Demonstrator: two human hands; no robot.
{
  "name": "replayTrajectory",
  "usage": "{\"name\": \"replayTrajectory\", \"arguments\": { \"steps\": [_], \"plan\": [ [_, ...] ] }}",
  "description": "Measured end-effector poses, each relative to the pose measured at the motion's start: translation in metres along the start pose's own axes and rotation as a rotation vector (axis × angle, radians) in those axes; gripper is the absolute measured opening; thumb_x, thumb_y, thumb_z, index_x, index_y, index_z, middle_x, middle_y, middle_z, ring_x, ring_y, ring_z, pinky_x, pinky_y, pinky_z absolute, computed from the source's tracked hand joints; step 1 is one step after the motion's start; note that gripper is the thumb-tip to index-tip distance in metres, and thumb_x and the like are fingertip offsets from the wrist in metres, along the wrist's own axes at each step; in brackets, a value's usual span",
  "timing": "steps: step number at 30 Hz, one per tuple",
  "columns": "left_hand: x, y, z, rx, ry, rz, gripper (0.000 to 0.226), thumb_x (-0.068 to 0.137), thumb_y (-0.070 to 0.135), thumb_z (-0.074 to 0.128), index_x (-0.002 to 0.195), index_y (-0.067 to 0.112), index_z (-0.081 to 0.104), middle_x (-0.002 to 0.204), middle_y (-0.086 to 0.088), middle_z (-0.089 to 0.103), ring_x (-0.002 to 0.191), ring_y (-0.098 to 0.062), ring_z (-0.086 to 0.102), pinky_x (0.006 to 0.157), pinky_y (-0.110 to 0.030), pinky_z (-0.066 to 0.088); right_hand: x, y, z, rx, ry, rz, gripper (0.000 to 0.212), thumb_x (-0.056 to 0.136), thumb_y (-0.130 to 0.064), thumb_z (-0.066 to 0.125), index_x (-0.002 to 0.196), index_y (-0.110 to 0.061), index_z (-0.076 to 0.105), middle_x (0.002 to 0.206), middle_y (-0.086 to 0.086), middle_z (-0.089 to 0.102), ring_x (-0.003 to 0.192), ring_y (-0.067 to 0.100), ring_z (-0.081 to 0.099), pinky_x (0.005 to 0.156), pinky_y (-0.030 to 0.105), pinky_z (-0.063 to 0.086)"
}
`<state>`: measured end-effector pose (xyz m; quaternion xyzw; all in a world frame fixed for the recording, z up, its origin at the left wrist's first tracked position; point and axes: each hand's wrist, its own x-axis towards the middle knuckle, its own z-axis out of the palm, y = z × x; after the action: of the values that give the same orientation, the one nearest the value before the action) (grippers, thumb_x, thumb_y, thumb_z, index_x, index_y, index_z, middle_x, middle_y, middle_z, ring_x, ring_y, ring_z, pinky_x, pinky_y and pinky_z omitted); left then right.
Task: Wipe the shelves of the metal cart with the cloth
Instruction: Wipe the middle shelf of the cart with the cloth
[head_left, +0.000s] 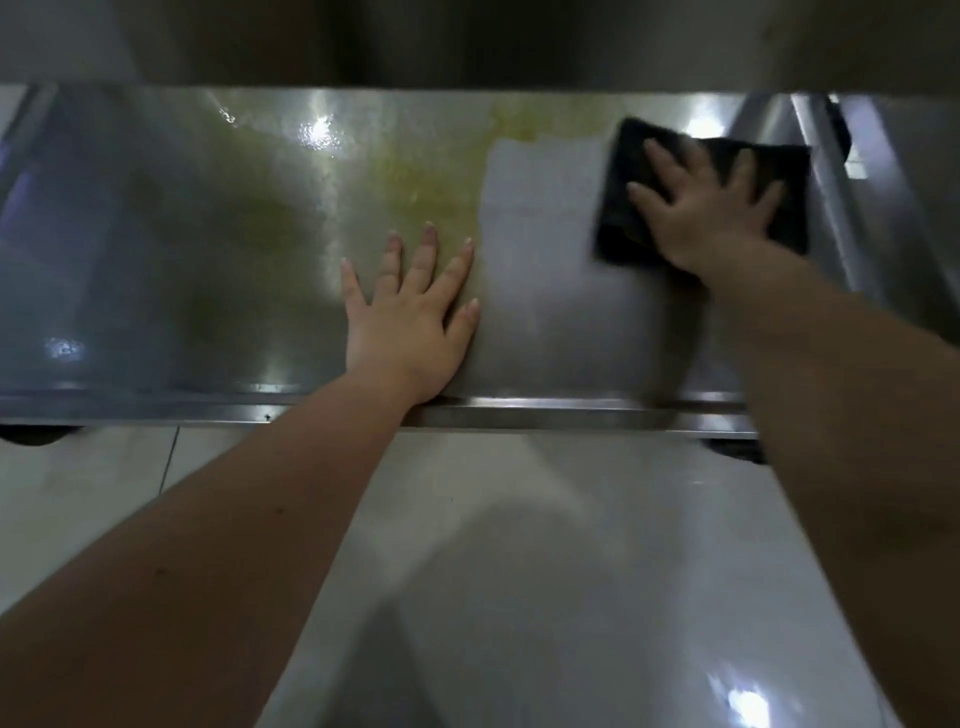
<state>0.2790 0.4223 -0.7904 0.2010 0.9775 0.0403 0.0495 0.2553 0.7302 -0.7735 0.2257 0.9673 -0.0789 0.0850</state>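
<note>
Bare steel of the shelf (182, 234) runs free to the L of my left hand (410, 317), which lies flat mid-shelf w/ fingers straight. Upper shelf (467, 47) overhangs the back, capping headroom. At R, my right hand (711, 213) and the cloth (779, 171) sit close beside the cart's upright (831, 208), which walls that end. Front lip (545, 410) edges the near side; floor (519, 571) in front lies open.

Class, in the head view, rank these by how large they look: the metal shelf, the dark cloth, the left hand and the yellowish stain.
1. Metal shelf, by far.
2. Yellowish stain, edges diffuse.
3. Dark cloth and left hand: too alike to rank; the right hand covers part of the cloth.
</note>
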Motion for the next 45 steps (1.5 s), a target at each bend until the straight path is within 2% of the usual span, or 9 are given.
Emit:
{"name": "replayTrajectory", "arguments": {
  "steps": [3,6,11,14,20,23,31,39,45],
  "plan": [
    [0.000,0.001,0.000,0.003,-0.005,0.009,0.060,0.096,0.059,0.013,0.153,0.047,0.001,0.165,0.008,-0.006,0.151,-0.027,-0.007,0.112,-0.065,-0.008,-0.005,0.055,-0.010,-0.013,-0.001,0.170,0.067,0.087,-0.078,0.016,0.149,-0.055,0.008,0.164,-0.014,0.003,0.149,0.039,-0.006,0.112,0.067,-0.007],
    [0.000,0.002,-0.001,0.023,-0.017,0.013,0.061,0.095,0.058,0.012,0.154,0.045,0.000,0.165,0.007,-0.006,0.151,-0.028,-0.008,0.111,-0.066,-0.009,-0.011,0.022,-0.004,0.003,0.028,0.230,0.064,0.090,-0.074,0.017,0.150,-0.053,0.008,0.164,-0.012,0.001,0.148,0.041,-0.007,0.111,0.070,-0.007],
    [-0.003,-0.002,-0.002,0.026,-0.021,-0.001,0.063,0.097,0.056,0.013,0.156,0.036,0.000,0.165,0.005,-0.007,0.151,-0.026,-0.008,0.112,-0.066,-0.007,-0.043,-0.112,0.026,-0.052,-0.006,-0.280,0.059,0.094,-0.068,0.018,0.150,-0.054,0.004,0.163,-0.016,-0.004,0.148,0.040,-0.012,0.110,0.069,-0.011],
    [-0.006,-0.003,-0.002,0.028,-0.024,-0.009,0.064,0.097,0.057,0.011,0.155,0.036,-0.003,0.165,0.005,-0.007,0.151,-0.026,-0.007,0.113,-0.066,-0.005,-0.050,-0.109,0.027,-0.050,-0.024,-0.356,0.058,0.093,-0.071,0.016,0.148,-0.057,0.003,0.163,-0.019,-0.003,0.149,0.033,-0.012,0.113,0.064,-0.011],
    [-0.008,0.003,-0.001,0.012,-0.024,-0.002,0.062,0.097,0.058,0.014,0.155,0.040,-0.001,0.165,0.007,-0.006,0.151,-0.027,-0.006,0.112,-0.065,-0.006,-0.045,0.038,0.001,-0.050,0.012,0.052,0.061,0.094,-0.071,0.018,0.150,-0.053,0.005,0.164,-0.014,0.002,0.149,0.038,-0.004,0.114,0.065,-0.004],
    [-0.009,0.003,-0.002,0.026,-0.028,0.006,0.063,0.096,0.058,0.013,0.155,0.041,-0.001,0.165,0.007,-0.006,0.151,-0.028,-0.007,0.112,-0.066,-0.006,-0.067,0.046,0.002,-0.007,0.027,0.174,0.061,0.094,-0.069,0.017,0.151,-0.052,0.005,0.164,-0.012,0.001,0.148,0.040,-0.006,0.113,0.068,-0.006],
    [-0.008,-0.001,-0.002,0.026,-0.020,0.008,0.061,0.099,0.053,0.015,0.156,0.038,-0.001,0.165,0.006,-0.005,0.151,-0.027,-0.005,0.112,-0.065,-0.006,-0.152,-0.078,0.048,-0.079,0.002,-0.323,0.063,0.088,-0.075,0.006,0.148,-0.057,-0.004,0.162,-0.020,-0.006,0.148,0.037,-0.014,0.111,0.065,-0.015],
    [-0.009,0.001,-0.001,0.024,-0.016,0.004,0.059,0.101,0.053,0.017,0.155,0.040,0.000,0.165,0.006,-0.005,0.151,-0.027,-0.005,0.112,-0.065,-0.007,-0.124,0.074,0.011,-0.028,-0.007,0.086,0.062,0.092,-0.074,0.017,0.149,-0.056,0.001,0.164,-0.016,-0.004,0.149,0.035,-0.012,0.115,0.063,-0.009],
    [-0.009,0.003,0.000,0.051,-0.032,-0.003,0.059,0.100,0.051,0.015,0.155,0.040,-0.002,0.165,0.006,-0.006,0.151,-0.027,-0.006,0.112,-0.066,-0.005,-0.152,-0.036,0.045,-0.043,0.043,-0.024,0.062,0.093,-0.071,0.012,0.150,-0.052,-0.004,0.163,-0.014,-0.009,0.146,0.045,-0.015,0.107,0.071,-0.012]
  ]
}}
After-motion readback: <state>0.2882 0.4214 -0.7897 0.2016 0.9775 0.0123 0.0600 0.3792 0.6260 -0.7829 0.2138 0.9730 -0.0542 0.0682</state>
